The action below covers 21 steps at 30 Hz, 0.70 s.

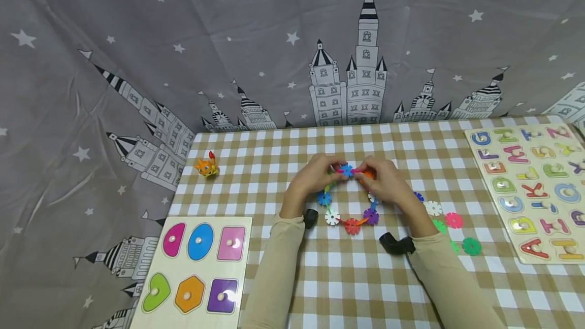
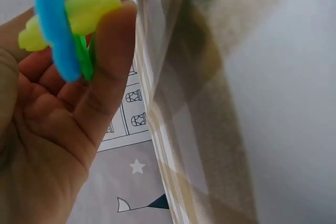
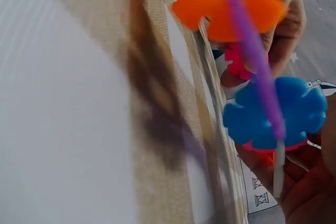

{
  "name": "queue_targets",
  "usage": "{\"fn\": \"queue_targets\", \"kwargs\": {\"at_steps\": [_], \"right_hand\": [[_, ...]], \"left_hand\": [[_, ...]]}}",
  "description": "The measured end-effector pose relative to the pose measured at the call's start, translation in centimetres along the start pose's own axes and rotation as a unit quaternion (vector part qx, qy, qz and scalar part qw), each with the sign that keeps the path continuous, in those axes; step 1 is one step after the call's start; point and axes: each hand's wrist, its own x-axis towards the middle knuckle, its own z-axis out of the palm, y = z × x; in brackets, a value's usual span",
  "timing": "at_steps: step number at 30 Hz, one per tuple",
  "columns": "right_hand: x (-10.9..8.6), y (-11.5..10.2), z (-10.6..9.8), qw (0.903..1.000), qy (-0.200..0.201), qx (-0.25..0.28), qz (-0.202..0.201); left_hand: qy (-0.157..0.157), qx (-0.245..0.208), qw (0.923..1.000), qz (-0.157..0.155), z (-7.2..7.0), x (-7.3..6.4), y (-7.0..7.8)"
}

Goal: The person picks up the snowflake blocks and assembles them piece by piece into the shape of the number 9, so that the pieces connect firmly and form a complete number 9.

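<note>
Both hands hold up a ring of linked, notched plastic discs above the checked cloth. My left hand [image 1: 315, 174] pinches the ring's far left part. In the left wrist view its thumb and fingers are close about a yellow disc [image 2: 89, 17], a blue disc [image 2: 52, 30] and a green one. My right hand [image 1: 386, 182] pinches the far right part, beside an orange disc [image 3: 231, 3]. Between the fingertips sits a blue disc [image 1: 347, 170] with pink discs at its sides. A white disc [image 1: 332, 217], a red disc [image 1: 352, 226] and a purple disc [image 1: 371, 216] form the near side.
Several loose discs, among them a pink one [image 1: 454, 220] and a green one [image 1: 472, 246], lie right of the right forearm. A shape puzzle board [image 1: 244, 232] is at left, a letter puzzle board [image 1: 502, 217] at right. An orange-yellow toy figure [image 1: 206, 167] stands far left.
</note>
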Motion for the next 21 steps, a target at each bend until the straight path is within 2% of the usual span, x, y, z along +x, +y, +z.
{"fn": "queue_targets", "kwargs": {"at_steps": [5, 13, 21], "right_hand": [[-0.11, -0.11, 0.1, 0.9995, 0.027, 0.01, -0.014], [-0.17, -0.02, 0.32, 0.9975, 0.052, 0.039, -0.028], [-0.05, 0.16, 0.12, 0.9962, 0.057, 0.064, -0.015]], "left_hand": [[0.004, -0.003, 0.9999, 0.012, 0.12, 0.06, 0.01], [0.008, -0.025, 0.9996, 0.002, 0.08, -0.09, 0.25], [0.009, -0.027, 0.9996, 0.009, 0.28, 0.15, 0.25]]}}
